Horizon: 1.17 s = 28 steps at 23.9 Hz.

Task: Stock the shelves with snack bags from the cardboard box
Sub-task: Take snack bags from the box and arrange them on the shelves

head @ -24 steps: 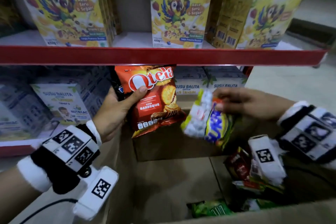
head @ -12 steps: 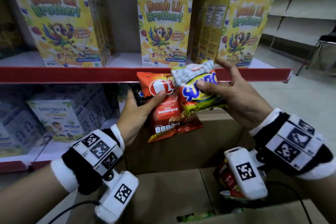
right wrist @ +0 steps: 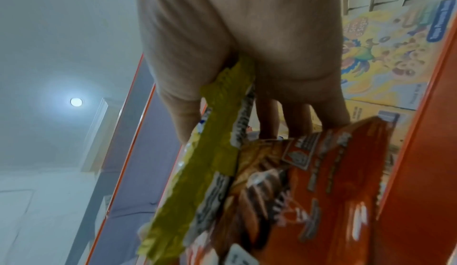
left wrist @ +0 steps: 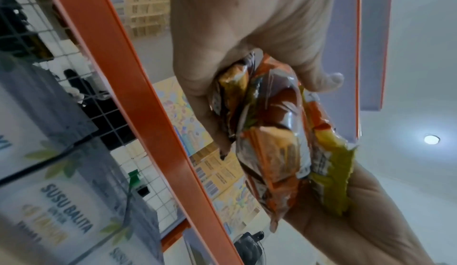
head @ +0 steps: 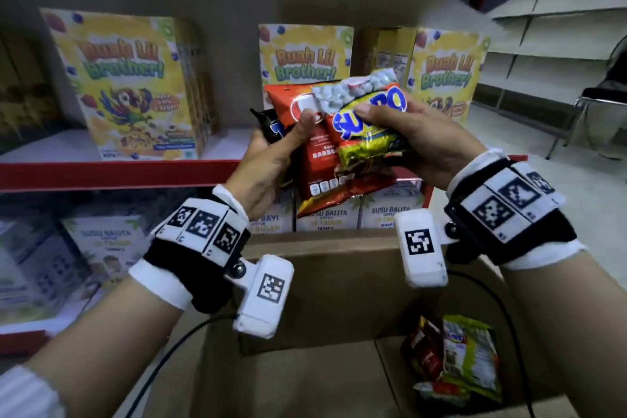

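**Two hands, a slippery stack of light bags**

Three crinkly foil packs sit at frame centre: left hand (head: 271,159) clamps the orange bag (head: 325,159) and a dark pack (head: 268,127); right hand (head: 424,142) pinches the yellow bag (head: 366,132). Likely light, soft, slick, crushable; best held by sealed edges.

orange-red snack bag (head: 325,159) | yellow bag (head: 369,132), blue lettering | red shelf edge (head: 118,173)

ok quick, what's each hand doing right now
Left hand: grips the red snack bag and a dark packet behind it.
Right hand: grips the yellow snack bag.
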### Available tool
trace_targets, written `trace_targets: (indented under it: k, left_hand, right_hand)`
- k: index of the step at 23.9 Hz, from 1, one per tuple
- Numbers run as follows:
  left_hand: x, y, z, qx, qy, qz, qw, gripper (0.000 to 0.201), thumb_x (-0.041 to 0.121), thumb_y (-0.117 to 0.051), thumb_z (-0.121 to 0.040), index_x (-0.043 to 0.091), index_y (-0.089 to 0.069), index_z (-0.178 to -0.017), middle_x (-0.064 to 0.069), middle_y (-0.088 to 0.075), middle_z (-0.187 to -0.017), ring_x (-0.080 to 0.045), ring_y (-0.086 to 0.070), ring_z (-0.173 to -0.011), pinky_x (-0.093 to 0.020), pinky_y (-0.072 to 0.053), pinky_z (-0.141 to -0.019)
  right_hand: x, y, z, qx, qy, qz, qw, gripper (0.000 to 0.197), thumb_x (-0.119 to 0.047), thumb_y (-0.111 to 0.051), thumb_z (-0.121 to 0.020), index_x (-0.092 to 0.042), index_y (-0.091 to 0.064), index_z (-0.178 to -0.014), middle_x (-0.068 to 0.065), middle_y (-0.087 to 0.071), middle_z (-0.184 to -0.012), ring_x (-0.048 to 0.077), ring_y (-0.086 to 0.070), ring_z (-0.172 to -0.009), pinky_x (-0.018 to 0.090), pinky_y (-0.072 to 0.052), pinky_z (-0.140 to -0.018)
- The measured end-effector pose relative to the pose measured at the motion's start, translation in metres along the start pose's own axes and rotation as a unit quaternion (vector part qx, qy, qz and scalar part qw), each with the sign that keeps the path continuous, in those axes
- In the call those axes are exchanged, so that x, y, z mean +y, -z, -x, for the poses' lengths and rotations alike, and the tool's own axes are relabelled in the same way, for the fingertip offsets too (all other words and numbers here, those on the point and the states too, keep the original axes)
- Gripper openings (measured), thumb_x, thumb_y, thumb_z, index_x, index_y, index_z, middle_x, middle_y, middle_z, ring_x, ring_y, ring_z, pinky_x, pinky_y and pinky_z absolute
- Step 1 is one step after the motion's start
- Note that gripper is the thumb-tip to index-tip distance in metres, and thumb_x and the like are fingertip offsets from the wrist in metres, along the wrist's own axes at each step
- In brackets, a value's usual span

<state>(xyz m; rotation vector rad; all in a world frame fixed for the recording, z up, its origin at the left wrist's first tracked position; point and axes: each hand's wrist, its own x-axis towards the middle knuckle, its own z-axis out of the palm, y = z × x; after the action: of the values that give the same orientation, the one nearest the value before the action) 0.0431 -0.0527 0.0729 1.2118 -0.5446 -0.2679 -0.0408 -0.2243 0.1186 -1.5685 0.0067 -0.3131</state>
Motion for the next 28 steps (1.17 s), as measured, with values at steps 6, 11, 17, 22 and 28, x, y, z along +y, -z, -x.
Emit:
trace_targets:
  k: [6, 11, 17, 22, 28]
  left_hand:
    - [-0.013, 0.013, 0.000, -0.014, 0.002, -0.003, 1.000, 0.088, 0.027, -0.080, -0.059, 0.019, -0.038, -0.136, -0.005, -0.065, -0.123, -0.021, -0.067, -0.105, -0.045, -0.055, -0.088]
    - [-0.024, 0.025, 0.000, 0.009, -0.018, -0.008, 1.000, 0.103, 0.039, -0.085, -0.049, 0.016, -0.036, -0.136, -0.007, -0.063, -0.126, -0.022, -0.066, -0.108, -0.045, -0.055, -0.088]
    - [-0.020, 0.043, -0.003, -0.011, 0.005, 0.025, 1.000, 0.115, 0.047, -0.092, -0.036, 0.017, -0.042, -0.135, -0.008, -0.066, -0.121, -0.026, -0.068, -0.104, -0.038, -0.058, -0.075]
    - [-0.023, 0.044, -0.006, -0.003, -0.012, -0.007, 1.000, 0.121, 0.050, -0.092, -0.033, 0.022, -0.037, -0.137, -0.003, -0.063, -0.126, -0.024, -0.065, -0.109, -0.043, -0.056, -0.084]
    - [-0.022, 0.029, -0.005, -0.036, -0.049, -0.079, 0.995, 0.109, 0.079, -0.063, -0.053, 0.025, -0.031, -0.142, -0.001, -0.059, -0.132, -0.021, -0.063, -0.114, -0.042, -0.054, -0.089]
  right_hand:
    - [0.005, 0.002, 0.007, 0.000, 0.013, -0.014, 1.000, 0.043, -0.025, -0.073, -0.069, -0.010, -0.063, -0.108, 0.007, -0.074, -0.087, 0.017, -0.071, -0.072, 0.027, -0.057, -0.061]
    - [0.012, 0.010, 0.014, -0.005, 0.004, -0.003, 1.000, 0.032, -0.016, -0.073, -0.070, -0.011, -0.064, -0.101, 0.010, -0.075, -0.088, 0.021, -0.072, -0.075, 0.027, -0.058, -0.062]
    - [0.021, 0.025, 0.003, 0.185, 0.083, -0.081, 0.976, 0.061, -0.011, -0.069, -0.081, -0.018, -0.039, -0.133, 0.012, -0.063, -0.116, 0.028, -0.069, -0.094, 0.048, -0.057, -0.082]
    - [0.030, 0.016, 0.005, 0.082, 0.063, -0.172, 0.980, 0.058, -0.025, -0.064, -0.080, 0.004, -0.051, -0.129, 0.021, -0.066, -0.112, 0.029, -0.067, -0.094, 0.042, -0.056, -0.086]
    - [0.042, 0.006, 0.010, -0.034, 0.038, -0.074, 0.996, 0.019, -0.020, -0.070, -0.071, -0.013, -0.071, -0.088, 0.009, -0.074, -0.086, 0.020, -0.072, -0.074, 0.031, -0.060, -0.067]
